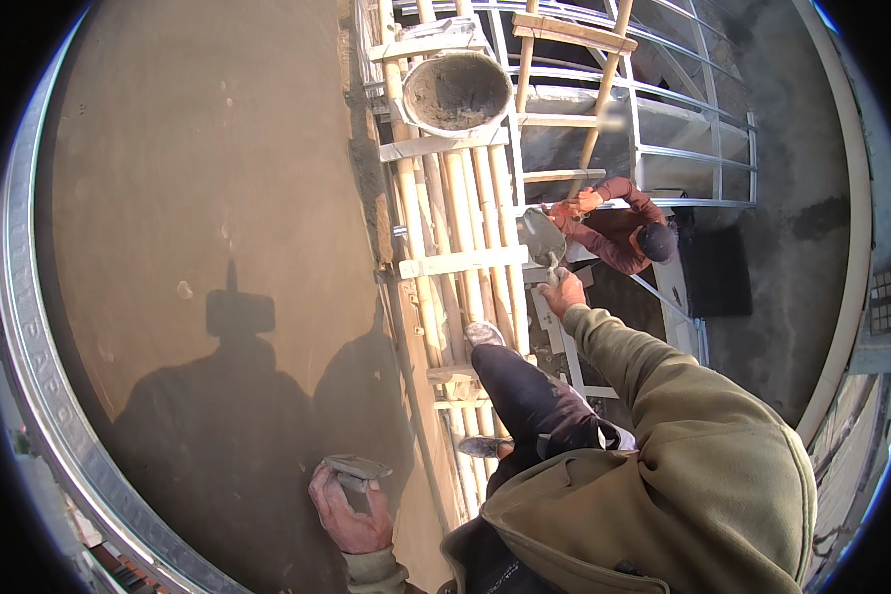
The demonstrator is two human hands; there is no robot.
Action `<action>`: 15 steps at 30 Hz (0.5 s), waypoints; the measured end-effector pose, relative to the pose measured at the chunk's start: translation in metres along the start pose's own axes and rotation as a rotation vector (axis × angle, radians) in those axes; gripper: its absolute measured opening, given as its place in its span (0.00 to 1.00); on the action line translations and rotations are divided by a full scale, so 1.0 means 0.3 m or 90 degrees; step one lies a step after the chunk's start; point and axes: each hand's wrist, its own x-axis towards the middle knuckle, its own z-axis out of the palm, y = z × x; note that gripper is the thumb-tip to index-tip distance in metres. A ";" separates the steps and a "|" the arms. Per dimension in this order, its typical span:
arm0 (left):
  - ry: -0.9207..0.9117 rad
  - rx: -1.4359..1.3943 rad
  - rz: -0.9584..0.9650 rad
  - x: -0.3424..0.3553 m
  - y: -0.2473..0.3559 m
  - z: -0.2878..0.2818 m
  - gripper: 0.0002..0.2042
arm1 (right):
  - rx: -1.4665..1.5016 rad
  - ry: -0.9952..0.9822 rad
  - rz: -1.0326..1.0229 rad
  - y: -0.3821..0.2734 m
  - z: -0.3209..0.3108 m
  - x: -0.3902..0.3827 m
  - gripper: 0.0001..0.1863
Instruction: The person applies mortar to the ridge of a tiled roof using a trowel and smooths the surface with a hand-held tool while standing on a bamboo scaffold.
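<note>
My left hand (352, 513), at the lower middle, grips a small grey plastering float (358, 466) beside the wall. The wall (208, 158) is covered in smooth grey-brown plaster, and my shadow falls across it. On the right, my outstretched right hand (564, 293) is closed around the handle of a trowel (543, 238). Its broad blade looks coated with wet mortar. Just past the blade are the hands of a co-worker (636, 230) in a reddish-brown top and dark cap, lower down. Whether those hands touch the trowel cannot be made out.
I stand on a scaffold of bamboo poles (462, 213) with wooden crosspieces (463, 261). A bucket of mortar (457, 94) rests on it ahead. Beyond its right side are a wooden ladder (604, 99), a metal frame (698, 153) and a drop to the ground.
</note>
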 end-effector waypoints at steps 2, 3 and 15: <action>-0.044 -0.011 0.014 0.111 0.001 0.054 0.26 | -0.043 0.026 -0.062 -0.193 0.072 0.253 0.27; -0.067 -0.014 0.015 0.176 0.006 0.075 0.26 | 0.023 0.056 -0.122 -0.254 0.140 0.395 0.28; -0.227 0.030 -0.085 0.449 0.025 0.099 0.22 | -0.167 -0.086 -0.410 -1.025 0.374 1.045 0.28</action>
